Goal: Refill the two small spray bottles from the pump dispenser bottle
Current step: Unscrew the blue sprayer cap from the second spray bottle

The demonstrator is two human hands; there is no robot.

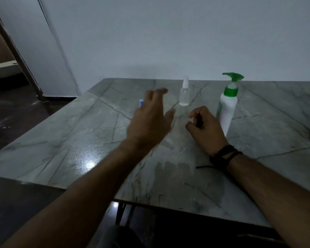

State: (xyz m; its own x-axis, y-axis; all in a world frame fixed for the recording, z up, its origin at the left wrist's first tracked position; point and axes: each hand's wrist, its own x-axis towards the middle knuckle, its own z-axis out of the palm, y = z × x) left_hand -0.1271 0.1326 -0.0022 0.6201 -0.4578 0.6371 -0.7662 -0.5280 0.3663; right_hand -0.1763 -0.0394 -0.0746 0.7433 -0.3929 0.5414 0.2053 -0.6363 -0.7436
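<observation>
A small clear spray bottle (184, 93) with a clear cap stands upright near the back of the grey marble table (70, 140). To its right stands the white pump dispenser bottle (227, 111) with a green collar and green pump head. My left hand (150, 120) hovers over the table left of the clear bottle, fingers spread, holding nothing. A small blue tip (141, 103) shows behind its fingers; the thing it belongs to is hidden. My right hand (205, 127) rests on the table just left of the dispenser, fingers loosely curled, with nothing in it.
The table's left edge and front edge are close, with dark floor beyond. A white wall runs behind the table. A black cord (204, 167) lies on the table by my right wrist, which wears dark bands (224, 155).
</observation>
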